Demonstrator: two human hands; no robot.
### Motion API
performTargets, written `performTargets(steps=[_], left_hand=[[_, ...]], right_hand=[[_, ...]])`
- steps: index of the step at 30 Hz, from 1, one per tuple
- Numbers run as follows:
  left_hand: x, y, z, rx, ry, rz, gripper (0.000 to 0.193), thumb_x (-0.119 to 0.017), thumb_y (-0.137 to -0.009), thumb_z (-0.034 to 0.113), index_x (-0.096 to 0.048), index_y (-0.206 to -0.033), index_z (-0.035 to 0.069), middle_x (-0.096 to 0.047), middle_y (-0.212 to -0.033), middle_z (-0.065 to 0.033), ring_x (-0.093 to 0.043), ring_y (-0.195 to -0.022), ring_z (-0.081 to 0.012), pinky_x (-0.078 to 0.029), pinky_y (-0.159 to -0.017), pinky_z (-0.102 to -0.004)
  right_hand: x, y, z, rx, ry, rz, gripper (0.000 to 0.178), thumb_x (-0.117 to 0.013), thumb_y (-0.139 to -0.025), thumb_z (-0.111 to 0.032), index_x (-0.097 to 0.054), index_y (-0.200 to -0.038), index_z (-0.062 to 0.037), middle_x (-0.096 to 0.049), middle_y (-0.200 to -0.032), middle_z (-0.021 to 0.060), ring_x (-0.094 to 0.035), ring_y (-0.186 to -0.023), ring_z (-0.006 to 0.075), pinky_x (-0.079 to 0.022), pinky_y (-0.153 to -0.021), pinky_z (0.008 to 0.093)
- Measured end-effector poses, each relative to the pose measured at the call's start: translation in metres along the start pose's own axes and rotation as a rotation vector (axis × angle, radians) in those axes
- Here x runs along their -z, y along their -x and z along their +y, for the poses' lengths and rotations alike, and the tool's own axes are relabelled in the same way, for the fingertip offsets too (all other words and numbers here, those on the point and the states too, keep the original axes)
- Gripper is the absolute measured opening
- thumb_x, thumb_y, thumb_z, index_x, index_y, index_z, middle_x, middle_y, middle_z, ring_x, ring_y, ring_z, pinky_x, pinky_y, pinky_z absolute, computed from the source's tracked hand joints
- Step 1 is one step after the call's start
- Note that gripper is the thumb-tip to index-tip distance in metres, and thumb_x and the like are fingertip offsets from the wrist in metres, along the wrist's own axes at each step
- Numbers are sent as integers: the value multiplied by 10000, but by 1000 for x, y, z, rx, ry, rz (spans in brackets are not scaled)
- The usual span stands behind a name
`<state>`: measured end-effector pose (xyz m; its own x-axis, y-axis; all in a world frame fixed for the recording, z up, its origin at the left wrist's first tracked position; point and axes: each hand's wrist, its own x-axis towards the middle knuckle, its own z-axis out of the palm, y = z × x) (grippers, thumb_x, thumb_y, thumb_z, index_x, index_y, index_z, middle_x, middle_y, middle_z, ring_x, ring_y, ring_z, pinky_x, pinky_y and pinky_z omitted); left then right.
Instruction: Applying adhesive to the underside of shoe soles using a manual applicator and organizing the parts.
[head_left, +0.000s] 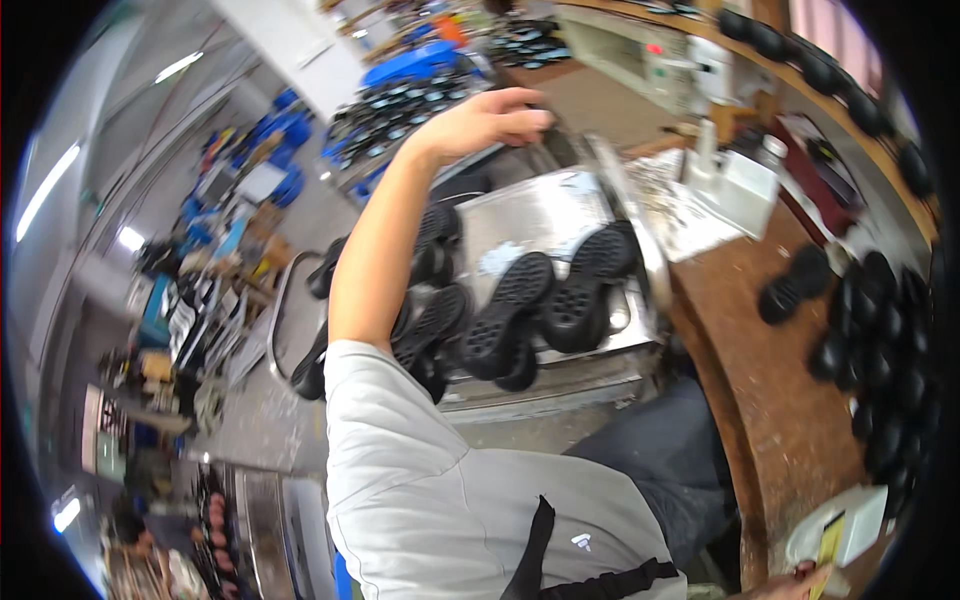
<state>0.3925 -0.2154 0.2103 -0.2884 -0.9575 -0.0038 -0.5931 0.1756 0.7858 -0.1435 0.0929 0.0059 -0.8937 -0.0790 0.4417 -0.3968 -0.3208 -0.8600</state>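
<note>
My left arm stretches up across the view, and my left hand (485,122) hovers over the far end of a metal tray (535,215). Its fingers point right and stay apart, with nothing visible between them; dark shapes lie just below. Black shoe soles (508,315) lean in pairs along the tray's near side, treads facing up. Mostly cut off at the lower right edge, my right hand (800,580) closes around a flat yellow handle (830,545). That handle rests by a white container (850,520); its far end cannot be made out.
A brown workbench (740,350) runs along the right, with a heap of black soles (880,350) and one separate pair (793,285). A white plastic holder (735,190) stands on stained paper. Behind the tray, more shoe parts (400,110) cover another surface. Shelving lines the right wall.
</note>
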Motion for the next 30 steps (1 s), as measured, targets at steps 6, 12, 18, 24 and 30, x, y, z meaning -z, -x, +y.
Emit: performTargets(steps=[6,12,18,24,30], left_hand=[[129,188,-185,647,15,572,445,-659,-808,384,-617,-1020,-4,-639,-868,-111,-607,-661,-156,-504,-539,-270],[79,166,-289,808,185,406,403,-683,-777,352,-631,-965,-1,-601,-816,-67,-577,-657,-166,-507,-594,-301],[58,146,-301,940,782,430,199,-592,-831,228,-641,-886,42,-679,-807,-93,-649,-620,-218,-547,-631,-362],[62,136,-322,850,1076,401,120,-577,-810,144,-631,-824,38,-674,-764,-96,-642,-600,-225,-547,-609,-351],[68,81,-282,620,829,325,87,-641,-738,81,-647,-812,35,-654,-749,-80,-629,-680,-220,-515,-691,-365]], right_hand=[[-34,0,31,691,307,-230,198,-663,-836,-184,-642,-737,-14,-525,-548,49,-470,-505,172,-400,-465,351],[-67,44,3,93,113,-340,234,-695,-814,-174,-648,-806,55,-637,-733,109,-550,-634,203,-453,-556,353],[-58,39,-3,125,91,-388,227,-705,-801,-158,-630,-717,39,-578,-637,81,-481,-575,164,-424,-524,310],[-46,37,15,242,154,-342,201,-667,-825,-157,-613,-751,22,-462,-559,30,-405,-488,129,-348,-431,277],[-45,36,12,-265,157,-283,302,-667,-842,-258,-570,-637,-59,-519,-619,-20,-412,-514,56,-311,-476,215]])
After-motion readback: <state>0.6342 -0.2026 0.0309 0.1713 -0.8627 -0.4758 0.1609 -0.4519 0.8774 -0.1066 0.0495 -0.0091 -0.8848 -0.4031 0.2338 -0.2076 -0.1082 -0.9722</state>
